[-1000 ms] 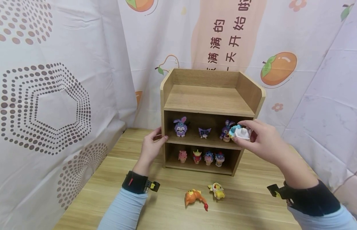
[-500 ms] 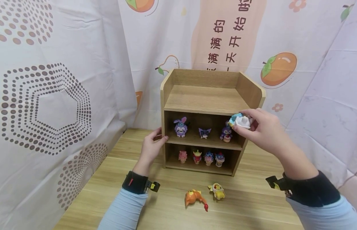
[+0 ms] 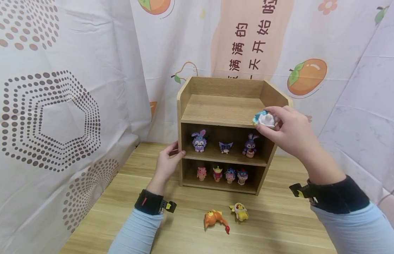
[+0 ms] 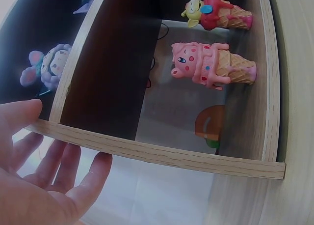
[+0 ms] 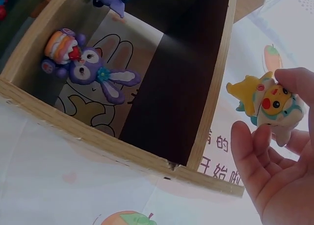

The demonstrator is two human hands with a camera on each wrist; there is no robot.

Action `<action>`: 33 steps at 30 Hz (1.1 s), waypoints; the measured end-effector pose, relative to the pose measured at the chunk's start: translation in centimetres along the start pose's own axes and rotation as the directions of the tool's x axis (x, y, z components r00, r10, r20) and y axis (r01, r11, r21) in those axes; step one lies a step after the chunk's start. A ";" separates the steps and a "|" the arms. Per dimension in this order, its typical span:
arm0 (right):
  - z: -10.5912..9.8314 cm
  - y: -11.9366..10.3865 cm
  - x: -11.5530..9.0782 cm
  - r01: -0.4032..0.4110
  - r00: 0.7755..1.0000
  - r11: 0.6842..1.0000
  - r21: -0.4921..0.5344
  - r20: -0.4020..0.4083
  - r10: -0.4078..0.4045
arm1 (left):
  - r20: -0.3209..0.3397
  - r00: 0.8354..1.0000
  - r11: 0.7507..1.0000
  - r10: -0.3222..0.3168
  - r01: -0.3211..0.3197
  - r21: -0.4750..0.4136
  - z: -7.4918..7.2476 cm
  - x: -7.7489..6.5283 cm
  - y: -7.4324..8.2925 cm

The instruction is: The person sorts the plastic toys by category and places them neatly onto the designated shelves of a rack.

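Observation:
A wooden shelf unit (image 3: 228,122) stands on the table. My left hand (image 3: 166,165) grips its left side panel, the thumb at the front edge and the fingers along the outer face. In my right hand (image 3: 290,130) a small figurine (image 5: 271,103) is pinched between thumb and fingers. It has a yellow face with red cheeks, a yellow tail and a white and teal costume. The head view shows it from its white and teal side, in front of the top shelf's right front edge. Below it, a purple rabbit figurine (image 3: 250,145) sits on the middle shelf.
The middle shelf also bears another purple rabbit figurine (image 3: 199,141) and a small dark purple figurine (image 3: 225,147). Several ice-cream-cone figurines, one a pink bear (image 4: 200,65), line the bottom shelf. An orange figurine (image 3: 213,218) and a yellow figurine (image 3: 240,211) lie on the table (image 3: 279,218).
My right hand has risen with the figurine from in front of the middle shelf to the top shelf's edge, uncovering the right purple rabbit. My left hand stays put.

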State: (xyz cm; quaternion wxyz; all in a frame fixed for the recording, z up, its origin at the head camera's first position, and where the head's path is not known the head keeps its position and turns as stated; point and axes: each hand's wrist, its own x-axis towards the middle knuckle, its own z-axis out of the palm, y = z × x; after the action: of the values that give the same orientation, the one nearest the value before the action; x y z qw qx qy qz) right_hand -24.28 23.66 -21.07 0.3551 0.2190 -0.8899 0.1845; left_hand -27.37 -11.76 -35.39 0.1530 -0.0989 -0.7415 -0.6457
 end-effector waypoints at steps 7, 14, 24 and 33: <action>-0.2 -0.3 1.8 -0.017 0.999 1.000 -0.012 0.034 0.018 | -0.002 1.000 1.000 0.004 -0.004 0.020 0.0 -0.2 0.4; -0.6 -0.3 3.6 -0.052 0.993 0.998 -0.036 0.100 0.055 | -0.005 1.000 1.000 -0.011 0.011 0.013 0.2 0.6 -1.5; -0.7 -0.2 5.3 -0.092 0.981 0.992 -0.081 0.161 0.104 | -0.020 1.000 1.000 0.012 -0.012 -0.014 0.2 1.9 -4.5; -0.6 0.0 6.2 -0.100 0.978 0.989 -0.109 0.173 0.118 | -0.022 1.000 1.000 0.018 -0.018 -0.016 0.1 1.9 -4.5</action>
State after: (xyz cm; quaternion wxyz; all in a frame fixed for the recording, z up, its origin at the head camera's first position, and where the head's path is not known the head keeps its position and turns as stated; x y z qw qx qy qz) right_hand -27.97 22.37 -16.21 0.2736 0.1676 -0.9369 0.1385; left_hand -30.74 -12.44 -38.93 0.1662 -0.0996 -0.7337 -0.6513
